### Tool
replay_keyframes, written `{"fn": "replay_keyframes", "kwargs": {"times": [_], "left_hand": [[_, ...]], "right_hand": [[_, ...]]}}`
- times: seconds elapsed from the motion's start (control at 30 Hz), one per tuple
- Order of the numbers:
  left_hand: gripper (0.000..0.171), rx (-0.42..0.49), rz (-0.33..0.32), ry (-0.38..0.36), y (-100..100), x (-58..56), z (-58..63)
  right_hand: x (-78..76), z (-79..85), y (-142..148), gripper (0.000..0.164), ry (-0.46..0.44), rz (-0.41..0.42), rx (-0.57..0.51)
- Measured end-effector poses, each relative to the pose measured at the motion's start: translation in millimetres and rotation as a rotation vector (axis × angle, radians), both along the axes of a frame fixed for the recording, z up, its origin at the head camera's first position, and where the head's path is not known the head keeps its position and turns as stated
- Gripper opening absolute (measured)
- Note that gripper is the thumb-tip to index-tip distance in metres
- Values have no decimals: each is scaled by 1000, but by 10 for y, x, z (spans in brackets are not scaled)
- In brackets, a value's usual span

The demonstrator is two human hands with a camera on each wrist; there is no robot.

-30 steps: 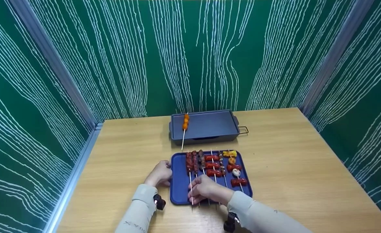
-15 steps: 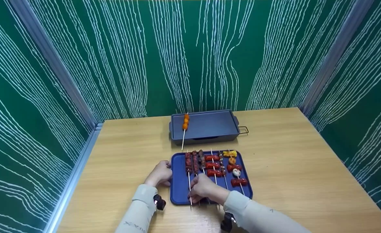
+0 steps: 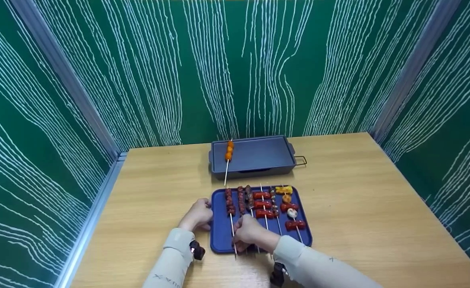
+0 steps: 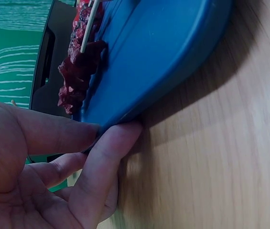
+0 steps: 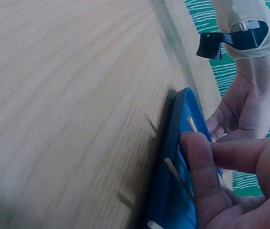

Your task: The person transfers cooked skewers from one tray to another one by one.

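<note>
My left hand pinches the left rim of a blue tray; the left wrist view has thumb and finger on the tray's edge. My right hand pinches the lower stick of the leftmost meat skewer, its fingertips close to the tray's near rim. In the right wrist view the stick's end pokes out past the fingers. To its right lie another meat skewer, a dark meat skewer and a red sausage skewer. My right hand hides parts of several sticks.
Behind the tray stands a dark grey grill pan with a wire handle. A skewer of orange balls lies on its left side, stick overhanging the front. A thin skewer and a mixed skewer lie at the tray's right.
The leftmost meat skewer's meat end has swung left, leaving a wider gap to its neighbour. My right hand has shifted slightly left. My left hand stays at the tray rim.
</note>
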State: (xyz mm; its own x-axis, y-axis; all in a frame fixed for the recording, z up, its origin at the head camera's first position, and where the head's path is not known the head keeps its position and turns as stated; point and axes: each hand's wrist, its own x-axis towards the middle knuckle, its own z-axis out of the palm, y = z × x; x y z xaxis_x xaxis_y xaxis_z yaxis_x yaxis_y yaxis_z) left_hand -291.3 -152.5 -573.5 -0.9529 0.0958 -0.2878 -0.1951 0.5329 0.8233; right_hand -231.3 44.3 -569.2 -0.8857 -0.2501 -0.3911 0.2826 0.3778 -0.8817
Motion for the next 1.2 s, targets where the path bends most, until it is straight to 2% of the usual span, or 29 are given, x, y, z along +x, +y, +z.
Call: {"fn": "replay_keyframes", "kwargs": {"times": [0.4, 0.63, 0.87, 1.1, 1.2], "left_hand": [[40, 12, 1, -21, -8, -43, -5], [39, 14, -2, -28, -12, -43, -27], [44, 14, 0, -27, -9, -34, -34], [45, 13, 5, -31, -11, -36, -32], [46, 8, 7, -33, -11, -45, -38]], "right_hand": [[-16, -16, 17, 31, 10, -35, 2], [-14, 2, 14, 33, 7, -11, 12], [-51, 49, 25, 39, 20, 12, 76], [-171, 188, 113, 19, 42, 19, 43], [-241, 267, 141, 21, 44, 17, 22]]}}
